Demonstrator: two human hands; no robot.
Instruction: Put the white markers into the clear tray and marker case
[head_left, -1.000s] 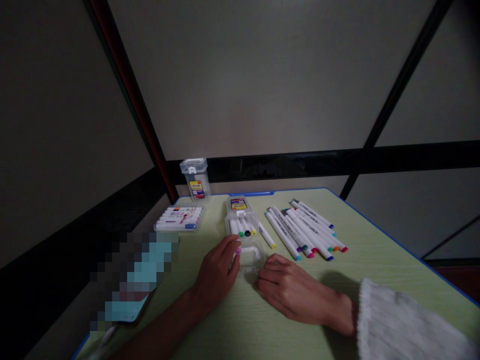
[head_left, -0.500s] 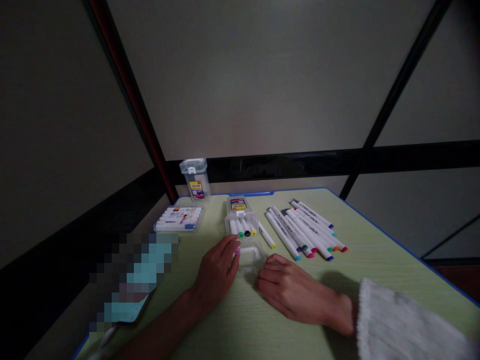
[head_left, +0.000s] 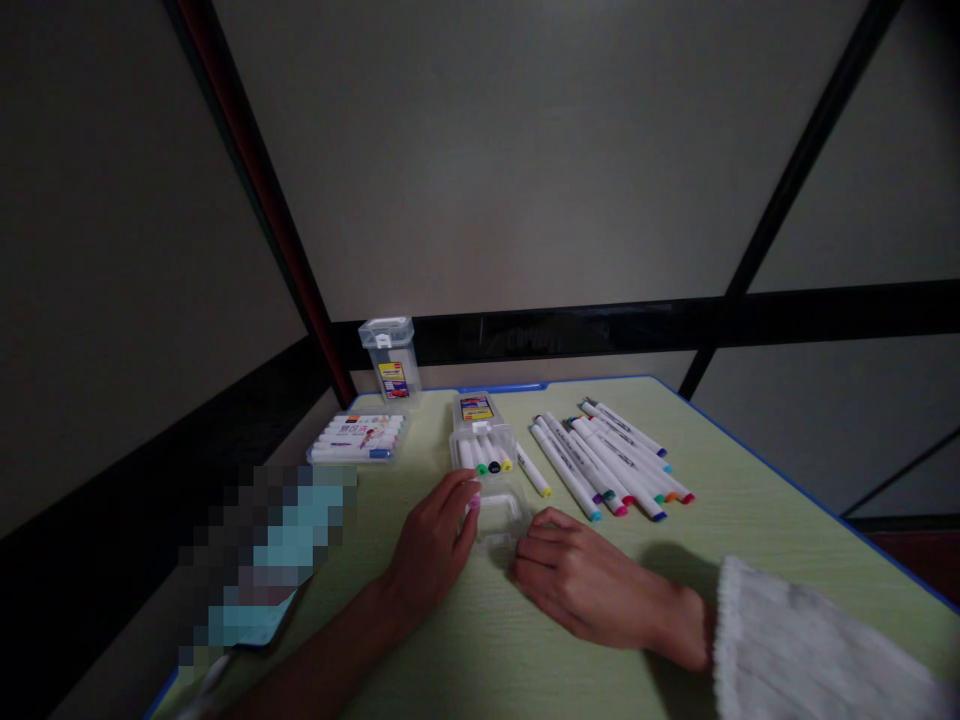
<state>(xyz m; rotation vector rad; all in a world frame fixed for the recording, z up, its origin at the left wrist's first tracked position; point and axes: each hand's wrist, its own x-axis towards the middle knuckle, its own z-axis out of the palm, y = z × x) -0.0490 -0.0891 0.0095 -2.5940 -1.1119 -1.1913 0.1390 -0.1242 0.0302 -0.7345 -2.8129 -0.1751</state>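
A clear plastic marker box (head_left: 484, 447) lies on its side with its lid (head_left: 496, 540) folded open towards me. White markers inside show green, black and yellow ends. My left hand (head_left: 433, 540) is closed in a pinch at the box's mouth, on a marker (head_left: 474, 503) whose pink end shows between thumb and fingers; the rest of it is hidden. Beside the lid's right edge, my right hand (head_left: 574, 570) rests on the table with curled fingers. Its fingertips are hidden, so I cannot tell whether they grip the lid.
Several loose white markers (head_left: 611, 460) lie on the right, with a yellow-ended marker (head_left: 535, 472) beside the box. A closed clear box (head_left: 394, 365) stands at the back left. Before it lies a flat marker pack (head_left: 360, 438). A blurred-out turquoise object (head_left: 277, 570) lies at the left edge.
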